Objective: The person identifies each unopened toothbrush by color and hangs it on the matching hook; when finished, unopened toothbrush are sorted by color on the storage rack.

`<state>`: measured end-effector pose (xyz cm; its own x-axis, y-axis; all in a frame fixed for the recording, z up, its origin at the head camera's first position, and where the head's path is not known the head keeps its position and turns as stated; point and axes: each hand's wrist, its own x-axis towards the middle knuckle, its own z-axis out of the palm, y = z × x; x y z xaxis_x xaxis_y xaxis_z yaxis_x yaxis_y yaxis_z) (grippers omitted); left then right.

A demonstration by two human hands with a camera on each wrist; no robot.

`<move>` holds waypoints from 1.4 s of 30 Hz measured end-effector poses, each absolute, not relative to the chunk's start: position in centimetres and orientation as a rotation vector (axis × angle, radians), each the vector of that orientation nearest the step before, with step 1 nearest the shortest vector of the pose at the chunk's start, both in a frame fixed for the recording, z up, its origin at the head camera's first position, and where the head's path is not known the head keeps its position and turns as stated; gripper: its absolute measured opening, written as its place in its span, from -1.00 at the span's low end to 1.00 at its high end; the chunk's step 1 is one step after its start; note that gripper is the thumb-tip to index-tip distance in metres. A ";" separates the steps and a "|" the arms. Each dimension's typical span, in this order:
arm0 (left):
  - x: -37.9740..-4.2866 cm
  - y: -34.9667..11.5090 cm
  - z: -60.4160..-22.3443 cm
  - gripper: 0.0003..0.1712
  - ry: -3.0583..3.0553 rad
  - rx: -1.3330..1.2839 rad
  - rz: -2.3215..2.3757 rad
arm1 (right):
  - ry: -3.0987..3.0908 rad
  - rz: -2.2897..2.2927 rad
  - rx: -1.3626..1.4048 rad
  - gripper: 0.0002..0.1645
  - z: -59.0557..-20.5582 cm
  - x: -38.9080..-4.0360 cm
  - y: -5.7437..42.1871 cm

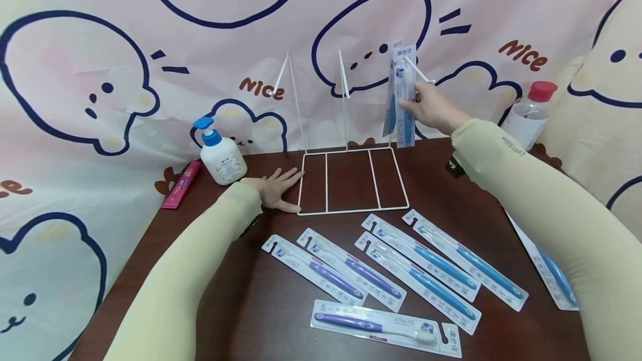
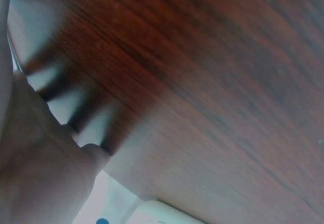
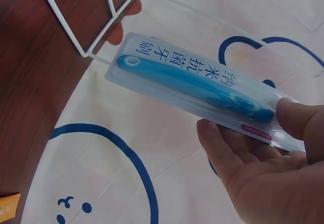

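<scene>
A white wire rack (image 1: 352, 212) stands on the table against the patterned cloth, with three prongs at its top. My right hand (image 1: 435, 106) pinches a packaged blue toothbrush (image 1: 404, 105) between thumb and fingers, upright at the rack's right prong (image 1: 420, 70). The prong's front end sticks out from the top of this pack. Just behind it hangs another packaged toothbrush (image 1: 389, 107). In the right wrist view the blue handle (image 3: 192, 85) shows through clear plastic. My left hand (image 1: 275, 189) lies palm down with fingers spread, fingertips at the left side of the rack's base.
Several packaged toothbrushes lie in front of the rack, among them a purple one (image 1: 386, 327) and a blue one (image 1: 466, 261). A white pump bottle (image 1: 223, 160) and a pink tube (image 1: 181, 185) are at the left. A red-capped bottle (image 1: 526, 118) stands behind my right arm.
</scene>
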<state>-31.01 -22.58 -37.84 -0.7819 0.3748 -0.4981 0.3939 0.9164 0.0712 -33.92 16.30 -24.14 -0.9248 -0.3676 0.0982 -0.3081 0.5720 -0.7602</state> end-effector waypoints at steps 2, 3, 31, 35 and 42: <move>-31.1 -22.5 -37.9 0.26 2.556 0.553 -0.057 | 2.722 -1.295 -0.561 -0.27 -24.1 -34.2 16.4; -31.1 -22.4 -37.9 0.26 2.555 0.557 -0.056 | 2.726 -1.285 -0.546 -0.26 -24.1 -34.3 16.4; -31.0 -22.4 -38.8 0.28 2.539 0.584 -0.028 | 2.726 -1.067 -0.314 -0.46 -24.6 -33.7 19.0; -31.1 -22.5 -38.7 0.26 2.542 0.600 -0.024 | 2.685 -0.956 -0.296 -0.43 -24.1 -32.2 21.1; -31.2 -22.8 -38.1 0.25 2.560 0.589 -0.021 | 2.715 -0.701 -0.299 -0.45 -24.5 -28.3 26.5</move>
<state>-31.18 -22.79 -38.07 -0.7766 0.4043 -0.4831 0.4124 0.9060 0.0954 -28.27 26.46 -24.53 -0.9267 -0.2776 -0.2533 -0.1204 0.8577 -0.4998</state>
